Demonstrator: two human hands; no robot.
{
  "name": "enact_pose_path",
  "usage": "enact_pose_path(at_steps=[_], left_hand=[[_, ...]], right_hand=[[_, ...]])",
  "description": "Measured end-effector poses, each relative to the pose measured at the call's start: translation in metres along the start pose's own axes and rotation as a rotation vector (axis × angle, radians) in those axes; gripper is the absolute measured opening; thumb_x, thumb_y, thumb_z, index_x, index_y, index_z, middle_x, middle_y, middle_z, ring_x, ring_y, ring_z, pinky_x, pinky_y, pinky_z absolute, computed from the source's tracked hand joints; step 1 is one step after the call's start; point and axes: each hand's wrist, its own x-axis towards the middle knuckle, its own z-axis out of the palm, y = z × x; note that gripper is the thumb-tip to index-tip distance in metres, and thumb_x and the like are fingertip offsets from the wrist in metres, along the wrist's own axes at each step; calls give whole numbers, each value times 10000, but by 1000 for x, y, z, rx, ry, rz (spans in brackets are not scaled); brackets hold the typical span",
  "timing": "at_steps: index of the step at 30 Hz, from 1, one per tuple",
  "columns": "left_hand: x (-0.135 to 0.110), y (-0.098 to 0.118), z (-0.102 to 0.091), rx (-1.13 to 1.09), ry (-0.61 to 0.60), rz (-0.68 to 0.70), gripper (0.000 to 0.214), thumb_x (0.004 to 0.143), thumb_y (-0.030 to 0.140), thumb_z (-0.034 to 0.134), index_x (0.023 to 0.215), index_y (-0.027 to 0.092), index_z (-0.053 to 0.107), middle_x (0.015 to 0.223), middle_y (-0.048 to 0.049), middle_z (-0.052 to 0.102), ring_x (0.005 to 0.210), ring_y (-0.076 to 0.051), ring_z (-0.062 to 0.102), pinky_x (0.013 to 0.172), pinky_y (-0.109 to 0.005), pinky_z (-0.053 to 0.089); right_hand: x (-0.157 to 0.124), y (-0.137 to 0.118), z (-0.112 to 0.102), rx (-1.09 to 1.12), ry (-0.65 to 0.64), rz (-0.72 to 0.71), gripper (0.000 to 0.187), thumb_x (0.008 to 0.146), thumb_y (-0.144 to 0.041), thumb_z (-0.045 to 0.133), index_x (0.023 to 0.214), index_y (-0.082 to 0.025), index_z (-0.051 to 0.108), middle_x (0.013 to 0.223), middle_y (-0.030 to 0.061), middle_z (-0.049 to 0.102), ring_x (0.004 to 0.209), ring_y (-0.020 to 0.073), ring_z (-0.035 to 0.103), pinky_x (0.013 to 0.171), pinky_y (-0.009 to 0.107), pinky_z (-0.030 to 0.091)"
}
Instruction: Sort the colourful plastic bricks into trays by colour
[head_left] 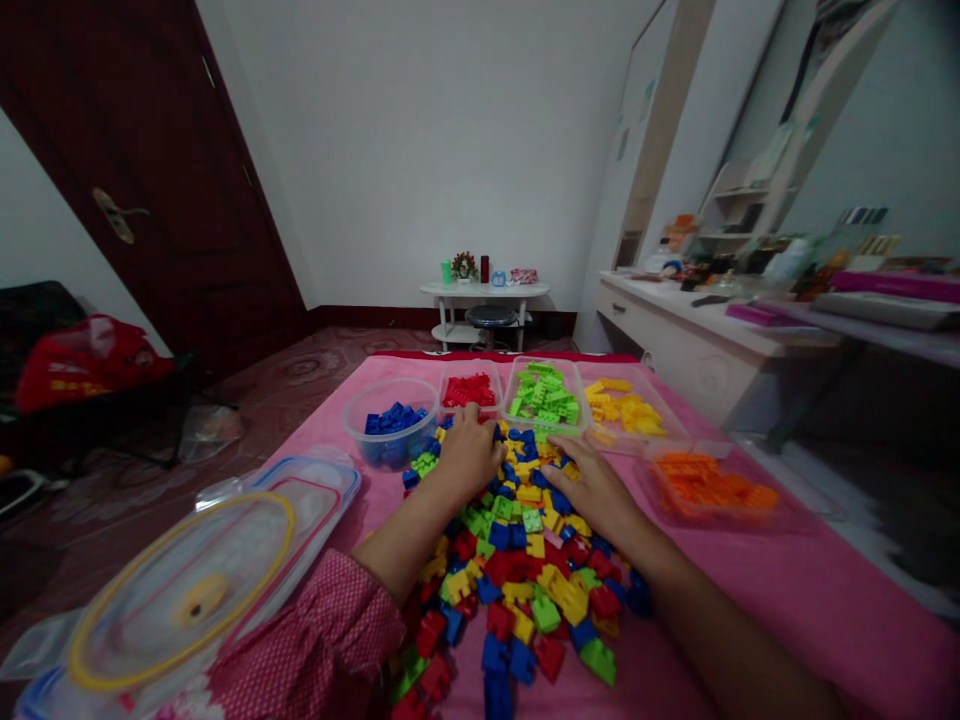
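Note:
A heap of mixed red, blue, yellow and green plastic bricks lies on the pink cloth. My left hand rests on the far end of the heap, fingers curled down onto the bricks near the red-brick tub. Whether it holds one is hidden. My right hand lies over the heap's right side, fingers bent onto bricks just below the green-brick tub. A round bowl of blue bricks stands to the left.
A tub of yellow bricks and one of orange bricks stand at the right. Stacked clear lids lie at the near left. A white desk runs along the right; a small white table stands by the far wall.

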Motion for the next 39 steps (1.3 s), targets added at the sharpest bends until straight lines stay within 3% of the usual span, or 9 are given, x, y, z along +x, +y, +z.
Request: enact_pose_path(at_steps=[4,11,16,22,26,31,35,39], left_hand=[[-6,5,1,15,-89,29,305,840,300,450,1009,145,650,1072,-132,555,974,-236,530,868,-372,424],[-9,-12,-8,-172,-109,153,241,751,234,545,945,158,667,952,-86,659,909,-219,570,823,-321,433],[-8,-21,-13,-308,-147,156,179,671,141,558,795,175,683,825,-33,688,792,-177,605,739,-265,442],[-10,-20,-27,-374,-208,147,187,661,139,558,793,174,686,777,-14,691,729,-156,613,677,-236,431],[-12,-21,-38,-414,-208,189,181,670,144,553,807,157,671,765,-12,674,701,-142,596,669,-227,426],[-11,-22,-37,-551,-232,171,183,690,157,542,835,136,652,751,-15,648,686,-127,572,662,-224,434],[-11,-18,-34,-782,-304,97,186,736,225,533,865,122,620,720,-14,625,624,-104,546,588,-204,424],[-14,-13,-37,-720,-312,105,184,740,286,556,773,127,643,710,-25,632,638,-116,556,613,-220,433]], right_hand=[[-4,-2,1,-48,-65,6,475,822,-367,510,1264,-192,520,1290,101,532,1182,245,472,1006,431,352],[-5,-15,-5,97,-133,-94,265,740,-174,571,985,-203,669,1123,60,602,1059,199,534,948,341,393],[-6,-23,-10,32,-196,-65,324,711,-113,562,1003,-217,657,1042,56,591,939,186,560,837,314,430],[-13,-29,-13,-149,-186,-48,264,734,-154,583,988,-194,641,983,60,591,903,196,552,806,308,411],[-10,-33,-15,-137,-150,-66,350,705,-111,578,1035,-210,640,987,51,581,907,188,544,806,294,409],[-1,-38,-34,-121,-99,-54,334,695,-121,562,1004,-189,670,956,57,596,847,175,548,761,280,420],[0,-39,-61,-164,-272,-35,307,701,-174,560,977,-212,689,821,22,644,710,157,560,646,256,409],[-9,-40,-72,-262,-468,-65,356,663,-243,632,1014,-254,688,913,27,681,813,200,604,687,275,424]])
